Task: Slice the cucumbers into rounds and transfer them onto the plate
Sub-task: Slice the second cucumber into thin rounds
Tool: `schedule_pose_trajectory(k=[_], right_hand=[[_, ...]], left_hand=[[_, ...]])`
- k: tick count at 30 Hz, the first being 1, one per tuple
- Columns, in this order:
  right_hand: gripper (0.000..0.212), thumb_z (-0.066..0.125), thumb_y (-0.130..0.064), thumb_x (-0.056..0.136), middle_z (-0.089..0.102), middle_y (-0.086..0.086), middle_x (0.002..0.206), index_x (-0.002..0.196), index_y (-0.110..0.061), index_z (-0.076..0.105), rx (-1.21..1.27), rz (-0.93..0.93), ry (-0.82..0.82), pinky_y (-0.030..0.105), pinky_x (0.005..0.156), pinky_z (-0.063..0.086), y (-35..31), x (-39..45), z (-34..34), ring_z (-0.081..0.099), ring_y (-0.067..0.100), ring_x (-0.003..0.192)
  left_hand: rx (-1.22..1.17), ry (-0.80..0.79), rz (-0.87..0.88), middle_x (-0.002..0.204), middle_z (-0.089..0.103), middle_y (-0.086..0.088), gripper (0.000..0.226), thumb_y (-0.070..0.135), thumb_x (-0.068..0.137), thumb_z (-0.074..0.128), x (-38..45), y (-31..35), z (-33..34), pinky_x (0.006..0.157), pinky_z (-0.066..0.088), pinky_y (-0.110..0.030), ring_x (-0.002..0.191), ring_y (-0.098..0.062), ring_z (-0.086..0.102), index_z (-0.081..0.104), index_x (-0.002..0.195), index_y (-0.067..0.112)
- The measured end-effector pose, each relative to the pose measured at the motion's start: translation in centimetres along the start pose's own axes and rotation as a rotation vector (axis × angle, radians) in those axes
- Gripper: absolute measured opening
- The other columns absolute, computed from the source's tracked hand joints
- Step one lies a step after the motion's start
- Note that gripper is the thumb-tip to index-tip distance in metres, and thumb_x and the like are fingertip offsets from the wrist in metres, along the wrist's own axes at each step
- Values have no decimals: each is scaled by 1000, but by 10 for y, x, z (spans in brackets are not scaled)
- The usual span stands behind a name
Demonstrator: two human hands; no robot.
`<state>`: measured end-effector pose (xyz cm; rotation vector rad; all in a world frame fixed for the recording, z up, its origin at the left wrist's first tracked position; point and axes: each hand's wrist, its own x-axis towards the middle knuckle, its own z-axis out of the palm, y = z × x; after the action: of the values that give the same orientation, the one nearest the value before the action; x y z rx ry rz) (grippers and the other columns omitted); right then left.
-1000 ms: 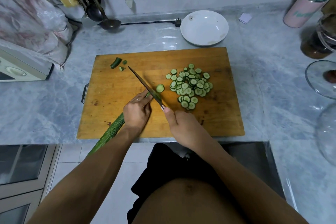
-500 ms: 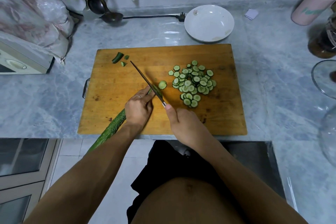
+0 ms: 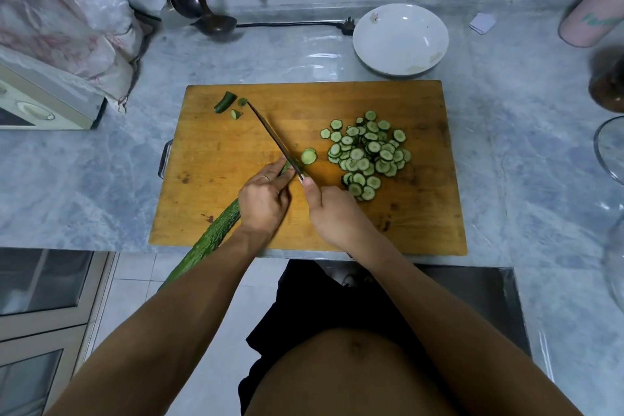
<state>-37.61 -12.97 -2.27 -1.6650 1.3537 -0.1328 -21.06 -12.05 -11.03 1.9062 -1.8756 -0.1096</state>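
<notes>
shifted a little since half a second ago: knife (image 3: 275,142) tipped lower toward the cutting board (image 3: 422,213), one fresh round (image 3: 308,156) lying just beside the blade on its right. left hand (image 3: 265,199) pressing the long cucumber (image 3: 216,236) down, fingers (image 3: 280,169) curled round its cut end close against the blade. right hand (image 3: 332,213) wrapped tight on the knife handle, forefinger stretched along the spine. cucumber lying diagonally, cut end mid-board, tail overhanging the near counter (image 3: 101,199) edge. pile of rounds (image 3: 366,154) heaped on the board's right half; trimmed end bits (image 3: 224,101) near the far left corner. white plate (image 3: 400,39) just beyond the board's far edge, holding no rounds yet. slicing step in hand, likely well short of finished. best done by keeping fingertips tucked back, guiding the blade flat against the knuckles, feeding the cucumber forward in small even steps, cutting straight down for uniform thickness.
</notes>
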Motion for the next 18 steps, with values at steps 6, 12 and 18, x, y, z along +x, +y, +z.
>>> schedule_pose_trajectory(k=[6, 12, 18], right_hand=[[70, 16, -56, 103, 63, 12, 83, 77, -8, 59, 11, 22, 24, 35, 73, 44, 4, 2, 0, 58, 28, 86], [70, 16, -53, 104, 43, 10, 53, 59, -9, 45, 133, 25, 36, 34, 54, 42, 9, -1, -20, 47, 28, 51], [67, 18, -52, 104, 40, 7, 53, 56, -11, 40, 101, -6, 23, 30, 53, 38, 14, -17, -31, 43, 25, 51]], left_hand=[[-67, 63, 9, 119, 69, -8, 29, 10, 83, 55, -1, 5, -5, 81, 56, -33, 104, -26, 69, 78, 100, 13], [-154, 55, -37, 121, 67, -9, 27, 6, 85, 60, -2, 6, -9, 90, 56, -38, 109, -25, 67, 76, 106, 13], [-155, 54, -38, 123, 66, -8, 29, 9, 86, 57, -2, 6, -10, 92, 54, -34, 111, -23, 66, 76, 107, 14]])
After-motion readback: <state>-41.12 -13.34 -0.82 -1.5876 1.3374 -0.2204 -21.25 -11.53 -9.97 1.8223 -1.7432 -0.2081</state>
